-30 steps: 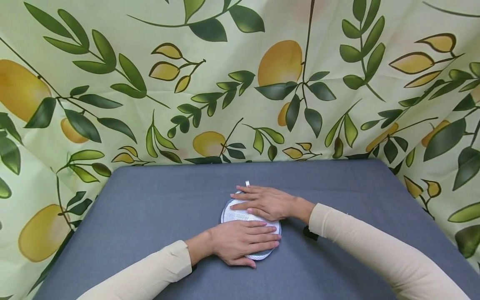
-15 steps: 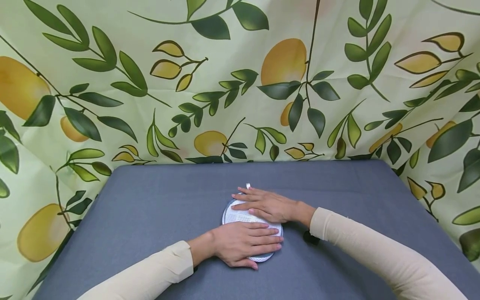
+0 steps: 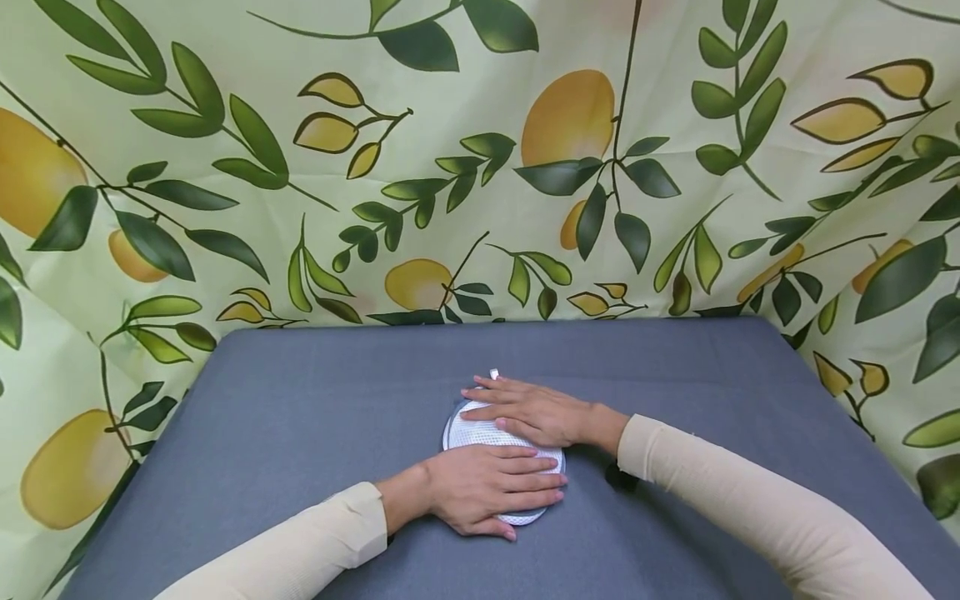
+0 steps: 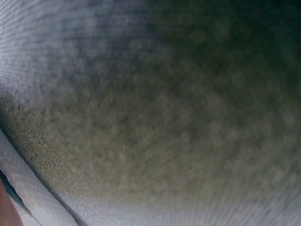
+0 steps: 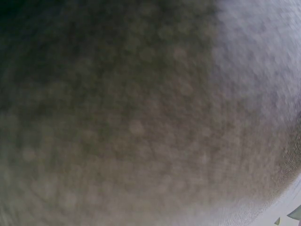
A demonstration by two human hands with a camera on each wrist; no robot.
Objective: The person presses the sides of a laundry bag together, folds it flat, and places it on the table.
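Note:
A round, flat white mesh piece with grey edging [image 3: 471,432] lies on the dark grey table in the head view; it looks like a mesh laundry bag, though the hands cover much of it. A small white tab sticks out at its far edge. My left hand [image 3: 491,490] rests flat across the near part, fingers straight and pointing right. Over the far part lies my right hand [image 3: 536,412], its fingers extended and slightly spread to the left. In the left wrist view, a strip of the white mesh piece [image 4: 28,183] shows at the lower left.
The padded-looking grey tabletop [image 3: 315,408] surrounds the mesh piece on all sides. Behind and beside it hangs a pale cloth [image 3: 465,92] printed with leaves and yellow fruit. Both wrist views are mostly blurred, close-up table surface.
Both hands stay laid on the mesh piece, with hardly any movement. The head view has shifted slightly.

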